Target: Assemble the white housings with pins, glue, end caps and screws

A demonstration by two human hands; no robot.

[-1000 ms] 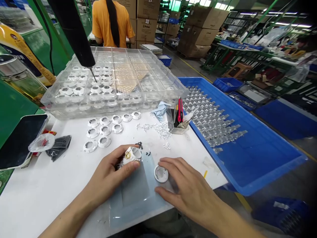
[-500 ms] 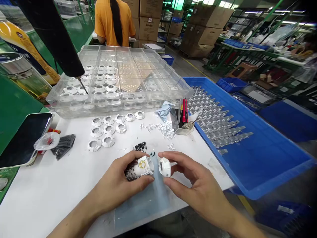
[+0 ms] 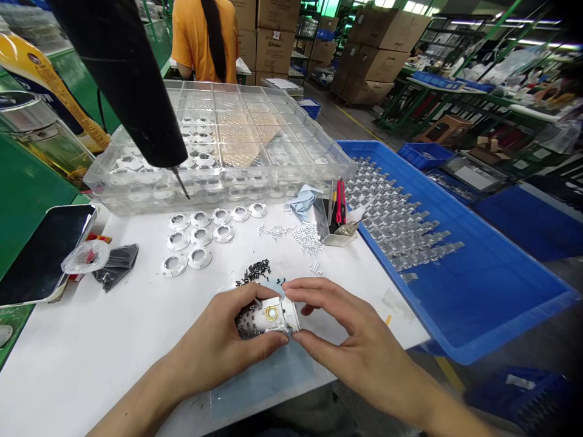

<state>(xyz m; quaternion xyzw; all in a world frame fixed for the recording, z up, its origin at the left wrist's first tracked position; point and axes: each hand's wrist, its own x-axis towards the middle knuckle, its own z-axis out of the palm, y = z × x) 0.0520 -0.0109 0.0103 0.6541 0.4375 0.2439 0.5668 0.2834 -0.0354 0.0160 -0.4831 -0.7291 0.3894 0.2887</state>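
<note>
My left hand (image 3: 218,346) grips a white finned lamp body (image 3: 262,318) with a brass ring on its side, just above a grey mat (image 3: 268,376) near the table's front edge. My right hand (image 3: 350,340) pinches a round white cap (image 3: 290,314), which is pressed against the end of that body. Both hands meet at the part, thumbs below and fingers over it. A small pile of black screws (image 3: 257,270) lies just behind the hands.
White ring parts (image 3: 200,237) and white pins (image 3: 303,235) lie further back. A clear compartment tray (image 3: 218,145) stands behind them. A black hanging screwdriver (image 3: 132,85) dangles at upper left. A blue bin (image 3: 478,285) of metal pieces is on the right; a phone (image 3: 40,255) on the left. A person in orange (image 3: 204,36) stands beyond.
My right hand picked the white cap up off the mat, carried it left and set it against the end of the lamp body in my left hand. The hanging screwdriver swung.
</note>
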